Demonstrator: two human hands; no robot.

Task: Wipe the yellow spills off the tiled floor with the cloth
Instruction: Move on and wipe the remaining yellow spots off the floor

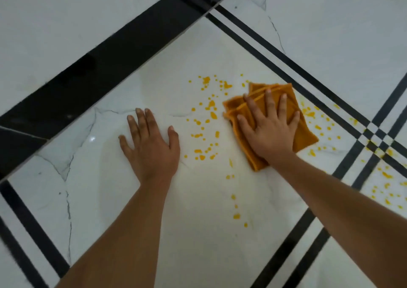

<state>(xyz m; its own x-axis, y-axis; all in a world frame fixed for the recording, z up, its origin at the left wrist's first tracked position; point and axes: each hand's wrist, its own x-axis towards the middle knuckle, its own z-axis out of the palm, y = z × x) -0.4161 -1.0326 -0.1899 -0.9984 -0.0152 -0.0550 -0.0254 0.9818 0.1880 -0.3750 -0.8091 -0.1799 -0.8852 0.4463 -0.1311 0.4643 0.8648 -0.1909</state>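
1. Your right fingers (267,102) lie straight and spread, pressing the folded cloth (305,136) flat on the floor (187,243); your left hand (152,143) rests open on bare tile.
2. Press evenly and sweep left through the spills (207,120) (more lie right, across the stripes (352,153)).
3. Open floor all round; lift the left hand clear first.

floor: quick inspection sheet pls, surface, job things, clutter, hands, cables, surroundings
surface: glossy white veined floor with black strips
job's things: folded orange cloth lying on the floor; yellow spills scattered left and right of it, not yet wiped
clutter: nothing seen
grippers: left hand flat on bare floor; right hand flat on the cloth, fingers spread
cables: nothing seen
surroundings: only more tiles in view
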